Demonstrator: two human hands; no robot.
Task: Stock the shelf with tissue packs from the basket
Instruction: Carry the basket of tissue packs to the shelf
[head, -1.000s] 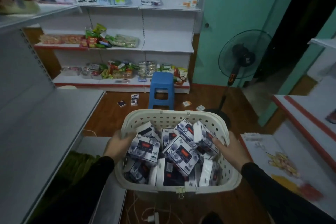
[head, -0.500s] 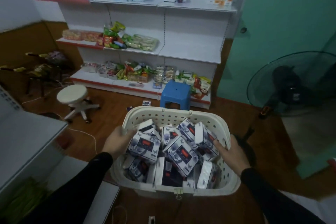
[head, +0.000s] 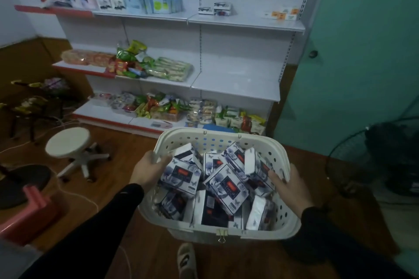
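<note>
A person stands on the wooden floor holding a cream perforated basket (head: pixel 226 140) out in front, one hand on each side. The left hand (head: pixel 147 171) has its grip curled over the basket's left rim, thumb on the inside and fingers wrapped round the edge. The right hand (head: pixel 289 184) has its grip closed on the right rim in the same way, fingertips hooked over the inner wall. Both sleeves are black. The basket is heaped with tissue packs (head: pixel 224 184), white with blue flower prints and dark labels, lying tilted at all angles and leaning on each other. A binder clip (head: pixel 221 234) hangs from the near rim. Ahead stands a white shelf unit (head: pixel 238 79) against the wall: blue and white packets on the upper left, a few small boxes (head: pixel 215 9) on the upper right, snack bags on the middle left and along the bottom. The middle right shelf is bare. To the left a white round stool (head: pixel 68 142) stands on the floor with a red stool (head: pixel 31 213) nearer, and a dark fan (head: pixel 381 161) stands at the right by the teal wall.
</note>
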